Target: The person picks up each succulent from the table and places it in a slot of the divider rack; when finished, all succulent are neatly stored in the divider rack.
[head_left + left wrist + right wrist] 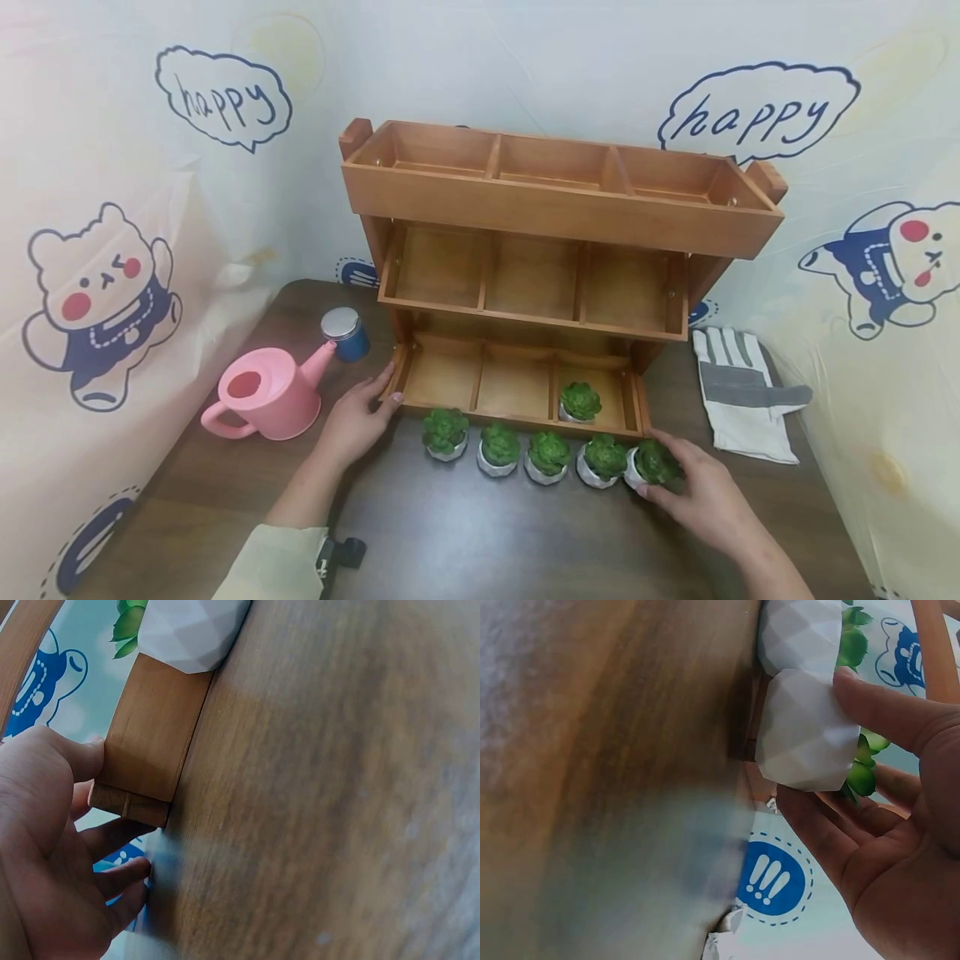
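My left hand [358, 423] grips the bottom left corner of a three-tier wooden shelf [562, 208]; in the left wrist view the thumb lies on the front board [154, 724] and fingers reach round its end. At the right end of a row of potted succulents, my right hand [701, 492] holds one potted succulent [654, 463] between thumb and fingers. Its white faceted pot [806, 735] touches the neighbouring pot [799, 634] in the right wrist view. Another potted succulent [580, 402] stands in the bottom tier's right compartment.
Left of the shelf stand a pink watering can [277, 396] and a blue tin with a silver lid [346, 333]. A white and grey glove [742, 396] lies to the right. More potted succulents [547, 454] line the shelf's front on the dark table [487, 542].
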